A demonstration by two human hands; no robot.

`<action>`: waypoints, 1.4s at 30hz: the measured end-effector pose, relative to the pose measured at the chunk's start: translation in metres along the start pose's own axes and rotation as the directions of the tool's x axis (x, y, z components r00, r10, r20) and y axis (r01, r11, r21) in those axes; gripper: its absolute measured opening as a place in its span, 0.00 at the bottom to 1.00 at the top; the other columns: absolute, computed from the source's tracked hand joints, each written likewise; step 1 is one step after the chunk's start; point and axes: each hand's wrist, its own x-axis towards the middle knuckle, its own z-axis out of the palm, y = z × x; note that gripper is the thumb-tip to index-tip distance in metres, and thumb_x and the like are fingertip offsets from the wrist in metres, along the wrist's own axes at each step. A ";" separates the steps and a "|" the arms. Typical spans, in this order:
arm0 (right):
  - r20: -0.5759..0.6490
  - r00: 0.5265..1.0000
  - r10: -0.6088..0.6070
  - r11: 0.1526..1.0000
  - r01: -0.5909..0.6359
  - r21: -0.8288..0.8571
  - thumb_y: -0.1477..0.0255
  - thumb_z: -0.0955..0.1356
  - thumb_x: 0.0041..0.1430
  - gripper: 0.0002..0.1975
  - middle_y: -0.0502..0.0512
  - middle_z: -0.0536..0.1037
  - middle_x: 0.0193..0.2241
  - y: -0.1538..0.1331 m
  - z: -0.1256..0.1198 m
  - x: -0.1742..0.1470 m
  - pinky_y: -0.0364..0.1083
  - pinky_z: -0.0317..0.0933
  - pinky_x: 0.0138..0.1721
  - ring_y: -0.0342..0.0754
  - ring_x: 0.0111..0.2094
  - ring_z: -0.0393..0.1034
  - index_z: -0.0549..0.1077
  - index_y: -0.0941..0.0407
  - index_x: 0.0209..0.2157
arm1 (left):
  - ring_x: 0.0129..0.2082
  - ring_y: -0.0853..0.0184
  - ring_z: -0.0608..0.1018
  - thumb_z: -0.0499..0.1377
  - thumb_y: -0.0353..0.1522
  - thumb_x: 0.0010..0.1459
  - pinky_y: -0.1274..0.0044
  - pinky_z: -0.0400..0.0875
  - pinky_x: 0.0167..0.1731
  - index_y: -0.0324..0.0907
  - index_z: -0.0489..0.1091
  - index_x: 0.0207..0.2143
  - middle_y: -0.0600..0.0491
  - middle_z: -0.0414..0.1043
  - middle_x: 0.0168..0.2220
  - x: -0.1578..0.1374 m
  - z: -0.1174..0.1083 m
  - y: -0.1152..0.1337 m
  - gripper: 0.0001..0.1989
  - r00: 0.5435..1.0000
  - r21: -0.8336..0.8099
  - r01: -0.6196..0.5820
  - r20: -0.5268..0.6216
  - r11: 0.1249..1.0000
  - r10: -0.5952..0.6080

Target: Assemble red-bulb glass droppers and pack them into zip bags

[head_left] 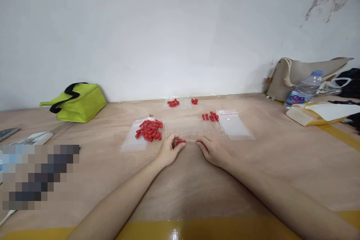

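Note:
Near the middle of the table, my left hand (170, 150) pinches a red rubber dropper bulb (180, 142). My right hand (213, 150) grips the far end of a thin clear dropper tube (191, 141), whose other end meets the mouth of the bulb. How deep the tube sits in the bulb I cannot tell. Just beyond my hands lies a row of loose clear tubes (182, 126). A heap of red bulbs (149, 130) rests left of the row on a clear zip bag (132, 142). At its right end are several tubes with red bulbs on them (212, 117).
Another zip bag (237, 127) lies to the right. Near the wall are small groups of red bulbs (173, 102). A lime green bag (81, 101) stands at left. A water bottle (305, 89), a beige handbag (303, 71) and an envelope (299, 115) are at right.

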 end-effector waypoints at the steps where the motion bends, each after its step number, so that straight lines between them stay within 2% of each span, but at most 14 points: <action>1: -0.001 1.000 0.001 1.000 -0.001 -0.002 0.73 0.55 0.61 0.11 0.55 0.70 0.33 0.000 0.000 0.000 0.46 0.57 0.39 0.46 0.36 0.64 0.66 0.56 0.37 | 0.31 0.69 0.73 0.56 0.33 0.52 0.76 0.67 0.31 0.40 0.63 0.36 0.52 0.71 0.32 0.000 0.000 0.000 0.09 1.000 0.005 -0.005 -0.013 1.000 0.005; 6: -0.007 1.000 -0.004 1.000 0.004 -0.013 0.73 0.55 0.61 0.11 0.55 0.71 0.34 0.001 0.001 0.000 0.46 0.56 0.39 0.46 0.36 0.63 0.66 0.57 0.37 | 0.33 0.67 0.74 0.55 0.33 0.54 0.75 0.68 0.35 0.40 0.64 0.43 0.50 0.73 0.35 0.000 -0.002 0.002 0.13 1.000 0.014 -0.026 -0.012 1.000 0.026; 11: -0.008 0.999 -0.046 0.999 0.046 -0.002 0.73 0.56 0.60 0.11 0.55 0.71 0.33 0.005 0.004 -0.001 0.46 0.56 0.38 0.46 0.36 0.64 0.67 0.57 0.39 | 0.37 0.67 0.74 0.55 0.32 0.54 0.74 0.67 0.39 0.41 0.68 0.40 0.51 0.72 0.37 0.000 -0.004 0.005 0.10 0.991 0.112 -0.134 0.014 0.985 0.134; 15: -0.016 0.997 -0.072 0.996 0.073 0.044 0.73 0.57 0.60 0.11 0.55 0.72 0.33 0.008 0.004 -0.001 0.45 0.56 0.38 0.45 0.35 0.65 0.69 0.56 0.39 | 0.36 0.68 0.72 0.54 0.31 0.56 0.77 0.66 0.37 0.41 0.71 0.36 0.52 0.71 0.34 -0.001 -0.005 0.009 0.07 0.972 0.210 -0.236 0.067 0.949 0.227; 21: 0.044 0.992 -0.118 0.992 0.116 0.039 0.73 0.58 0.60 0.11 0.53 0.73 0.31 0.011 0.000 0.000 0.44 0.53 0.37 0.44 0.33 0.65 0.71 0.55 0.37 | 0.31 0.70 0.71 0.51 0.30 0.58 0.79 0.65 0.33 0.40 0.69 0.33 0.54 0.70 0.30 -0.004 -0.006 0.012 0.07 0.960 0.234 -0.270 0.137 0.934 0.243; 28: 0.113 0.979 -0.171 0.977 0.183 -0.106 0.73 0.58 0.60 0.12 0.51 0.71 0.26 0.012 -0.008 -0.002 0.43 0.47 0.33 0.41 0.26 0.62 0.71 0.55 0.35 | 0.31 0.69 0.69 0.49 0.32 0.59 0.78 0.63 0.33 0.39 0.67 0.32 0.52 0.67 0.30 -0.009 -0.003 0.018 0.09 0.933 0.345 -0.336 0.249 0.876 0.260; 35: 0.100 0.951 -0.291 0.938 0.304 -0.166 0.78 0.58 0.57 0.11 0.51 0.70 0.24 0.012 -0.008 -0.005 0.43 0.44 0.31 0.40 0.24 0.58 0.70 0.58 0.32 | 0.30 0.69 0.68 0.47 0.33 0.60 0.79 0.63 0.31 0.39 0.65 0.33 0.52 0.65 0.30 -0.012 -0.002 0.017 0.10 0.915 0.396 -0.373 0.310 0.839 0.260; 42: 0.073 0.945 -0.319 0.925 0.327 -0.196 0.79 0.58 0.56 0.10 0.50 0.68 0.21 0.004 -0.004 -0.004 0.44 0.43 0.30 0.39 0.22 0.55 0.69 0.59 0.28 | 0.30 0.70 0.68 0.47 0.32 0.60 0.79 0.63 0.31 0.39 0.64 0.32 0.52 0.64 0.30 -0.013 -0.001 0.018 0.09 0.906 0.383 -0.390 0.325 0.837 0.273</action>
